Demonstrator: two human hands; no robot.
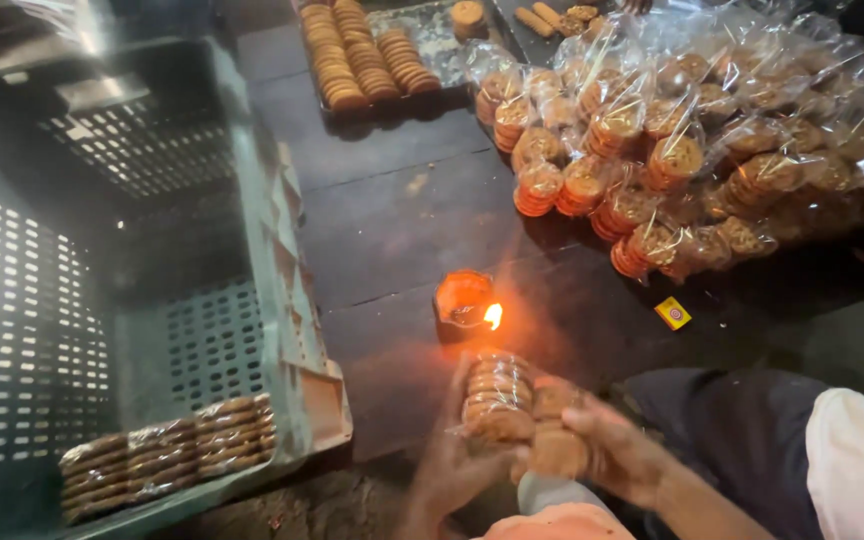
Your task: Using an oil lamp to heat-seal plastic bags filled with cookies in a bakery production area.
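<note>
— Two hands in the head view. What does each hold?

— Left hand (452, 460) is wrapped around a clear bag of stacked biscuits (499, 395). Right hand (617, 455) is closed on the same pack's lower end, by a second stack (557, 440); motion blur hides the fingers' exact placing.

— Step in hand?

— By judgement, sealing. The pack's top sits just beside the flame (493, 316) of a small lamp (464, 300), not visibly touching it. The next move calls for bringing only the loose plastic to the flame, keeping fingers clear.

— Surroundings?

— Green crate (282, 250) to the left, with sealed packs (167, 460) in its corner. Heap of bagged biscuits (672, 150) ahead right, well apart. Tray of loose biscuits (362, 55) beyond. Matchbox (673, 313) near the lamp.
</note>
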